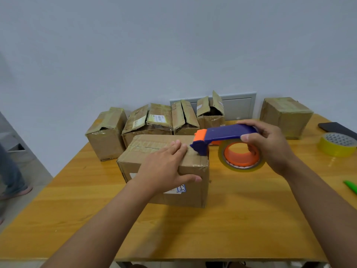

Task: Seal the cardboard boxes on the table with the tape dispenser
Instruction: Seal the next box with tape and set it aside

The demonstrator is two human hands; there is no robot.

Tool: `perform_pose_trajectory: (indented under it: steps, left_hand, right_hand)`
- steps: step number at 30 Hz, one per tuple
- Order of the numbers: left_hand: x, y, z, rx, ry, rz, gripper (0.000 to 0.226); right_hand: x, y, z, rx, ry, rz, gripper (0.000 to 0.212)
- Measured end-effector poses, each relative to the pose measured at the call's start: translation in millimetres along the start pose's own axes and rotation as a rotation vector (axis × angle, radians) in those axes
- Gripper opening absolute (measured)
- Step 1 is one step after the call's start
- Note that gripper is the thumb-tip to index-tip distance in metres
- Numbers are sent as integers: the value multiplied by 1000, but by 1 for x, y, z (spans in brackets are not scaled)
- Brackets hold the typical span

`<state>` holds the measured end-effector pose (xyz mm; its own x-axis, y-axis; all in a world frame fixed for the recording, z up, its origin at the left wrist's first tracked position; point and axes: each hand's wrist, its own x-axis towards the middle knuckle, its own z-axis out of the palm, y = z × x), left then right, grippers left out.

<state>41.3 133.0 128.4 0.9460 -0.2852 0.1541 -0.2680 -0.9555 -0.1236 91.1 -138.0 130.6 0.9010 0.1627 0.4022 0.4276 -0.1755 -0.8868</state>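
Pale blue-grey wall behind, yellow wooden table (222,219) below, with a row of worn cardboard boxes (154,120) lined along its far edge, several with flaps gaping, one more box (286,117) towards the far right corner. Nearer the middle, a closed cardboard box (195,182) turned slightly, seam running left to right. Left hand (164,169) laid flat on its top, fingers straight, thumb hooked over the near face, probably to keep the flaps down and the box from sliding. Right hand (270,146) clenched round the blue handle of the tape dispenser (224,138), fingers through the orange core of its clear roll, orange-and-blue head set on the box's right top edge, seemingly to start a strip along the seam. By the right edge: spare yellow tape roll (337,145), dark phone (337,129), green pen (350,186).
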Motion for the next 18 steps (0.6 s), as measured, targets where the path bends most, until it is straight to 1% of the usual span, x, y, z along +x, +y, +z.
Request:
perform_pose_trajectory:
  steps: [3, 6, 8, 11, 13, 16, 18]
  left_hand:
    - [-1, 1, 0, -5, -7, 29, 99]
    - [0, 1, -2, -17, -7, 54, 91]
    - [1, 5, -4, -7, 16, 83, 92]
    - [5, 16, 0, -11, 45, 96, 100]
    - [6, 17, 0, -3, 50, 77, 98]
    - [2, 10, -6, 24, 41, 68, 92]
    - [-3, 6, -7, 25, 35, 54, 93]
  right_hand:
    - [-5, 7, -17, 4, -6, 26, 50]
    - [-12, 18, -18, 28, -9, 45, 52]
    - [-15, 23, -14, 49, 6, 49, 53]
    - [-17, 26, -8, 77, 25, 56, 53]
    - [-18, 26, -2, 90, 30, 50, 50]
    - [-19, 25, 13, 111, 28, 46, 40]
    - [-18, 26, 23, 127, 36, 53, 42]
